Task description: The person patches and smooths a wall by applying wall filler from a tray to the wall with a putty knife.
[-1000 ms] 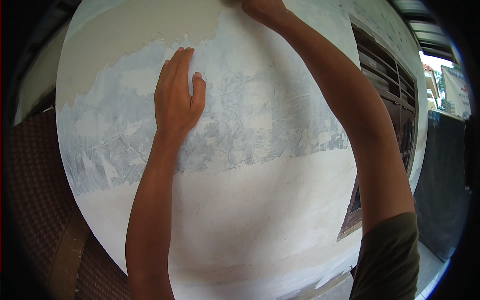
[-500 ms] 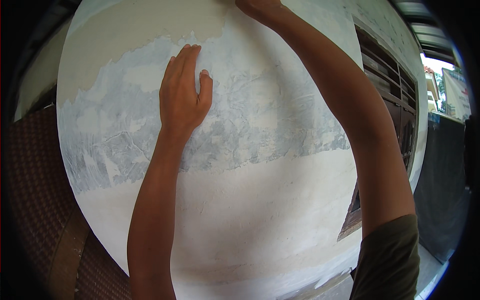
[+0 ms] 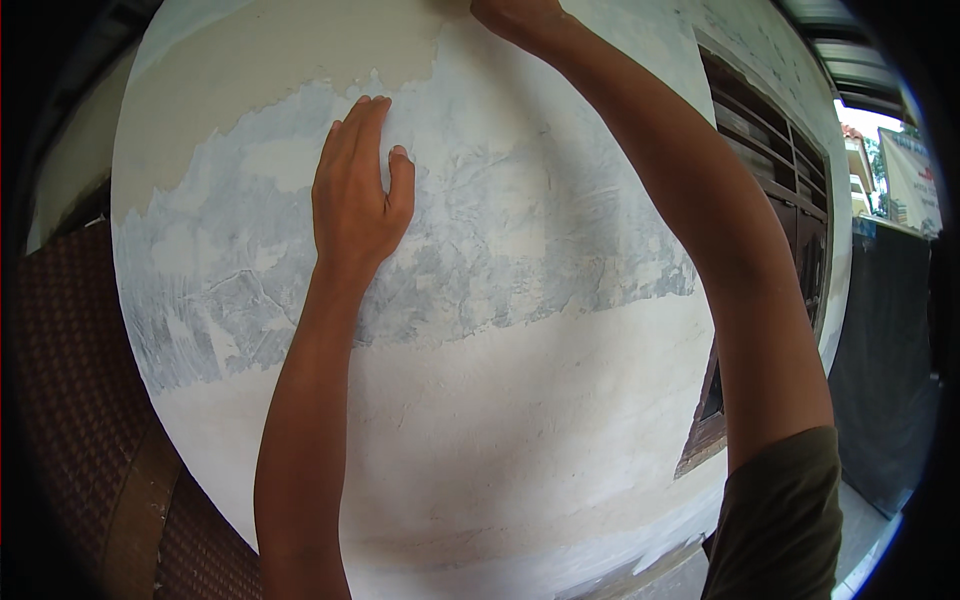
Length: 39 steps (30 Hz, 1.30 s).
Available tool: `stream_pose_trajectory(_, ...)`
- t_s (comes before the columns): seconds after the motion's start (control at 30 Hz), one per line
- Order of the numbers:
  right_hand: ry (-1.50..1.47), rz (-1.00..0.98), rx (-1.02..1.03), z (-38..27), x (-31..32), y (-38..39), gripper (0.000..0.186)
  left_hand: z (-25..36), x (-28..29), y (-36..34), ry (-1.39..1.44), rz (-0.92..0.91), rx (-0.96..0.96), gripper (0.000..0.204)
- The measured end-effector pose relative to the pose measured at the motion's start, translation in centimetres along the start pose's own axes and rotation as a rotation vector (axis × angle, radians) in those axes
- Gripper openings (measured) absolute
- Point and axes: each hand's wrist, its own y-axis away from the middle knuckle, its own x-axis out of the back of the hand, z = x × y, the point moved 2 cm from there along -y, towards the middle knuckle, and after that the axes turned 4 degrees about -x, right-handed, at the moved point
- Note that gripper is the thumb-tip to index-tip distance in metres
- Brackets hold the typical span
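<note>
A pale wall [image 3: 520, 400] fills the view, with a patchy grey-white band across its middle and a smooth beige coat [image 3: 300, 55] at the upper left. Against the grey-white band rests my left hand [image 3: 358, 190], flat and open, fingers pointing up just below the ragged edge of the beige coat. Reaching higher, my right hand [image 3: 515, 14] is cut off by the top edge of the picture. Its fingers, and anything they hold, are out of sight. A dark sleeve covers my right upper arm.
A dark wooden window frame with slats [image 3: 770, 150] is set in the wall at the right, partly behind my right arm. Brown woven panelling [image 3: 75, 330] stands at the left. Farther right hang a black sheet [image 3: 880, 370] and a pale banner [image 3: 908, 180].
My left hand appears slightly lower and farther left in the picture, still flat. The view has shifted a little, and my right arm keeps nearly the same pose.
</note>
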Motion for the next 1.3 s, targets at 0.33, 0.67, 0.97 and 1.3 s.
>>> stream_pose_trajectory(0.33, -0.152, 0.184, 0.198, -4.9, 3.9, 8.8, 0.034, -0.3, 0.8, 0.2, -0.012, -0.006, 0.001, 0.043)
stream_pose_trajectory(0.67, -0.074, -0.128, 0.003, -5.4, 0.7, 6.0, 0.021, -1.0, 1.0, 0.4, -0.013, -0.015, 0.014, 0.044)
stream_pose_trajectory(0.97, -0.089, 0.108, 0.044, -0.9, 0.9, 1.5, 0.026, -0.2, 0.5, 0.1, 0.001, -0.014, 0.010, 0.044)
stream_pose_trajectory(1.3, -0.408, -0.028, -0.011, -6.3, 7.1, 9.7, 0.023, -1.2, 1.4, 0.3, 0.031, 0.036, 0.026, 0.043)
